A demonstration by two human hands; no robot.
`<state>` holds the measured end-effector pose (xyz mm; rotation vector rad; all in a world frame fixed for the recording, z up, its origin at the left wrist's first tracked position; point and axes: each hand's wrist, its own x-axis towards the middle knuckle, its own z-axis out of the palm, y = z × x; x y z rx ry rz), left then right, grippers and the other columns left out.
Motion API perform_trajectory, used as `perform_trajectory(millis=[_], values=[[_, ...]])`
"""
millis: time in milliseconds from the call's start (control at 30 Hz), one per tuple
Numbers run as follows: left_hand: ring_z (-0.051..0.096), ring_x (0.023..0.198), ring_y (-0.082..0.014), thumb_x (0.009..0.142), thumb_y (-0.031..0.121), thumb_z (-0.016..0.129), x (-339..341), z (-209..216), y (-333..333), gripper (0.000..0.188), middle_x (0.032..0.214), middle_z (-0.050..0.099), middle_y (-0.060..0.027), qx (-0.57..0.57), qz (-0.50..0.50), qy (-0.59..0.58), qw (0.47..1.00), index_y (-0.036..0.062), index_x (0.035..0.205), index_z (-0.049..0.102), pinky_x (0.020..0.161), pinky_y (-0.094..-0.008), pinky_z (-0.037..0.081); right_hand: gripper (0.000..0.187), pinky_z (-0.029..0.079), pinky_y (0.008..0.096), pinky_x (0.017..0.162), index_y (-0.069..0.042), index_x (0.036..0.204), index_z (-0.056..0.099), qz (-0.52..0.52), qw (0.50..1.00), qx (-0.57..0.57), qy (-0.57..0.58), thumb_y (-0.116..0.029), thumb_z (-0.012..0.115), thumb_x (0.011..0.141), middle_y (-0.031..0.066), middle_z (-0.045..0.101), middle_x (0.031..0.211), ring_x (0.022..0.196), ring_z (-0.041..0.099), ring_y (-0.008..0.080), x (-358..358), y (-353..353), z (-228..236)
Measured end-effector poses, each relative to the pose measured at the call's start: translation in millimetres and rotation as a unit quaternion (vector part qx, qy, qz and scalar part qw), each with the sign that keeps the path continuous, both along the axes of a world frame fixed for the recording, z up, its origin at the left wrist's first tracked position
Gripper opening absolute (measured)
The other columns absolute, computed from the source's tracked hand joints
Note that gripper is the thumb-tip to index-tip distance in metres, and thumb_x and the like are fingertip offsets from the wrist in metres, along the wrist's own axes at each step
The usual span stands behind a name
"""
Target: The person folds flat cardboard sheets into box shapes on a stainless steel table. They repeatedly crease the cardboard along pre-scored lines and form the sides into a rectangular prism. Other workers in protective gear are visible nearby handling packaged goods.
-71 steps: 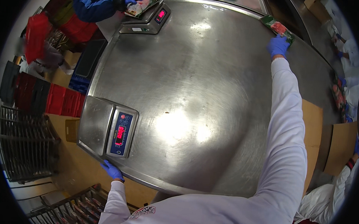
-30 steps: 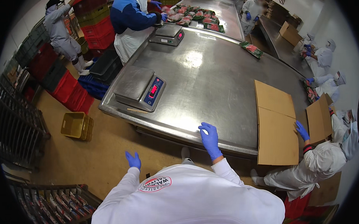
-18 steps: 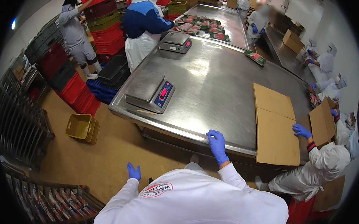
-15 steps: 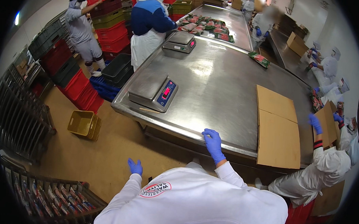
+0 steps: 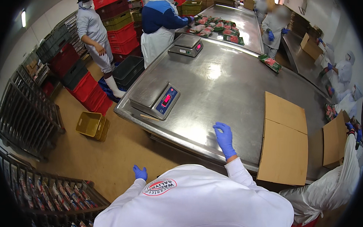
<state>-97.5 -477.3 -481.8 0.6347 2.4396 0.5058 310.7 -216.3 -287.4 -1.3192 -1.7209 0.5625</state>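
My right hand, in a blue-violet glove, is over the near part of the steel table. Its fingers are loosely bent and apart, with nothing between them; contact with the metal cannot be made out. Low at my left side, my left hand hangs over the floor with thumb and fingers apart, holding nothing. To the right of my right hand lies a flat cardboard sheet. Farther left on the table stands a scale with a lit red display, and a second scale sits beyond it.
Red-and-green packs lie at the table's far end, one pack at its right edge. A yellow crate stands on the floor, left of the table. Stacked crates and racks line the left. Co-workers stand around; one handles a carton.
My right hand has moved forward from the table's near edge to over its surface. The whole view has shifted slightly. At the left, a person's raised arm has come down.
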Motion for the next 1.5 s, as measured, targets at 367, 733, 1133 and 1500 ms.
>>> perform_trajectory(millis=[367, 733, 1133, 1500], values=[[0.018, 0.142, -0.0385, 0.089, 0.039, 0.058, 68, 15, 126, 0.085, 0.153, 0.014, -0.0282, 0.108, -0.150, 0.034, 0.982, -0.0048, 0.148, 0.015, 0.115, -0.0364, 0.022, 0.012, 0.045, 0.0362, 0.094, -0.012, 0.088, 0.073, -0.069, 0.992, -0.098, 0.048, -0.016, 0.064, 0.082, 0.0092, 0.068, 0.109, 0.107, 0.059, 0.0272, 89, 21, -22], [0.017, 0.142, -0.0396, 0.090, 0.040, 0.056, 52, -12, 99, 0.085, 0.153, 0.012, -0.0299, 0.035, -0.213, 0.067, 0.974, -0.0070, 0.147, 0.014, 0.115, -0.0365, 0.022, 0.013, 0.045, 0.0367, 0.096, -0.009, 0.089, 0.073, -0.049, 0.992, -0.111, 0.046, -0.015, 0.063, 0.083, 0.0110, 0.068, 0.109, 0.108, 0.059, 0.0275, 67, 27, -19], [0.018, 0.137, -0.0505, 0.091, 0.032, 0.053, -74, -72, 65, 0.062, 0.148, 0.016, -0.0358, 0.013, -0.240, 0.139, 0.961, -0.0035, 0.139, 0.036, 0.115, -0.0469, 0.019, 0.014, 0.048, 0.0315, 0.084, -0.010, 0.093, 0.073, 0.009, 0.998, -0.056, 0.032, -0.013, 0.061, 0.086, 0.0086, 0.067, 0.111, 0.105, 0.061, 0.0211, -54, 34, 7], [0.022, 0.141, -0.0378, 0.087, 0.038, 0.058, -102, -41, 73, 0.083, 0.154, 0.010, -0.0269, 0.036, -0.091, -0.054, 0.994, -0.0032, 0.147, 0.020, 0.114, -0.0365, 0.026, 0.012, 0.045, 0.0361, 0.095, -0.009, 0.090, 0.072, -0.011, 0.997, -0.067, 0.032, -0.011, 0.063, 0.083, 0.0108, 0.067, 0.107, 0.106, 0.060, 0.0256, -111, 3, 11]])
